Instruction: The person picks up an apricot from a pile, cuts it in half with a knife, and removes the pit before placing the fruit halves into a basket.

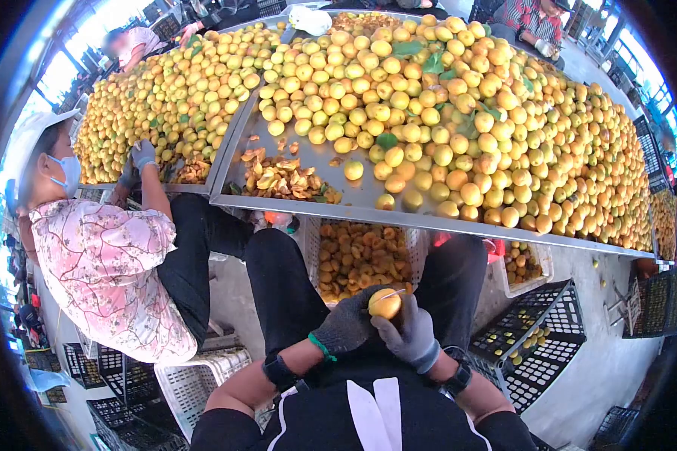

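Note:
My left hand [347, 325], in a dark grey glove, cups a yellow-orange fruit [384, 304] over my lap. My right hand [410, 334], in a lighter grey glove, rests against the fruit and holds a thin blade across its top. Both hands hover above my black trousers, in front of a white crate of halved fruit [357, 259] between my knees.
A long metal table [368, 197] heaped with yellow fruit [429, 98] stretches ahead, with peel scraps [282, 179] at its near edge. A seated person in a floral shirt [105, 278] works on my left. Black crates [538, 331] stand right, white and black crates [195, 376] lower left.

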`<state>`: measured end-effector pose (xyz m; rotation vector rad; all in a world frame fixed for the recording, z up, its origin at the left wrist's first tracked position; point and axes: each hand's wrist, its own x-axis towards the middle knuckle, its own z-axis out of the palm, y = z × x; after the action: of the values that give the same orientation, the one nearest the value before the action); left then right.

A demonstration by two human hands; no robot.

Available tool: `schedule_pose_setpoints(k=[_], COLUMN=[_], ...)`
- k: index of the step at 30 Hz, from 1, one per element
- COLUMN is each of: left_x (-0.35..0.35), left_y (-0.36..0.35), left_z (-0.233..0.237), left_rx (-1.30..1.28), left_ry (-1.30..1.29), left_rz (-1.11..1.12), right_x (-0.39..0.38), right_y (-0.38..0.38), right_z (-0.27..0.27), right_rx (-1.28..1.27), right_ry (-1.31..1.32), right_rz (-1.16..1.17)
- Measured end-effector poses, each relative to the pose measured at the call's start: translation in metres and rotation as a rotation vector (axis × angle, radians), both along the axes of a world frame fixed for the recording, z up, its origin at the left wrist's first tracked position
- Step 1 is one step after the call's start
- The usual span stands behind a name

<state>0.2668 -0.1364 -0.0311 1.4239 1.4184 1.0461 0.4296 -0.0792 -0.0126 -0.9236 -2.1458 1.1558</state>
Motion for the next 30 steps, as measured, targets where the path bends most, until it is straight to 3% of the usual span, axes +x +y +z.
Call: schedule_pose_setpoints(k=[4, 7, 8, 12, 13, 14, 15, 17, 19, 21, 24, 28, 30], left_x=[-0.006, -0.010, -0.010, -0.014, -0.014, -0.013, -0.012, -0.015, -0.022, -0.028, -0.026, -0.024, -0.025], left_y=[0.004, 0.010, 0.012, 0.017, 0.019, 0.020, 0.021, 0.016, 0.013, 0.011, 0.012, 0.010, 0.007], left_z=[0.003, 0.002, 0.006, 0.022, 0.035, 0.052, 0.061, 0.058, 0.054, 0.051, 0.055, 0.057, 0.044], left_rx=[-0.128, -0.011, -0.025, -0.169, -0.166, -0.322, -0.478, -0.442, -0.413, -0.100, -0.168, -0.145, -0.199], left_ry=[0.131, 0.116, 0.111, -0.028, -0.025, 0.045, 0.113, 0.073, 0.032, 0.110, 0.009, 0.104, 0.062], left_rz=[0.047, 0.033, 0.023, -0.066, -0.068, -0.048, -0.027, -0.004, 0.021, -0.016, -0.049, -0.053, -0.042], right_x=[-0.007, -0.013, -0.012, -0.009, -0.010, -0.010, -0.005, 0.010, 0.009, 0.003, 0.004, 0.006, 0.005], right_y=[0.008, 0.010, 0.011, 0.015, 0.015, 0.016, 0.018, 0.025, 0.025, 0.024, 0.030, 0.032, 0.030], right_z=[-0.006, 0.007, -0.008, -0.001, -0.006, -0.012, -0.021, -0.037, -0.014, 0.003, 0.000, 0.004, -0.005], right_rx=[-0.085, -0.086, -0.205, -0.339, -0.556, -0.773, -0.770, -1.471, -1.448, -1.251, -1.237, -1.252, -1.497], right_ry=[-0.001, 0.000, 0.125, 0.180, 0.308, 0.437, 0.439, 0.920, 0.956, 0.967, 0.927, 0.950, 0.988], right_rz=[0.015, -0.122, -0.138, -0.100, -0.143, -0.186, -0.189, -0.111, -0.009, 0.040, 0.090, 0.216, 0.107])
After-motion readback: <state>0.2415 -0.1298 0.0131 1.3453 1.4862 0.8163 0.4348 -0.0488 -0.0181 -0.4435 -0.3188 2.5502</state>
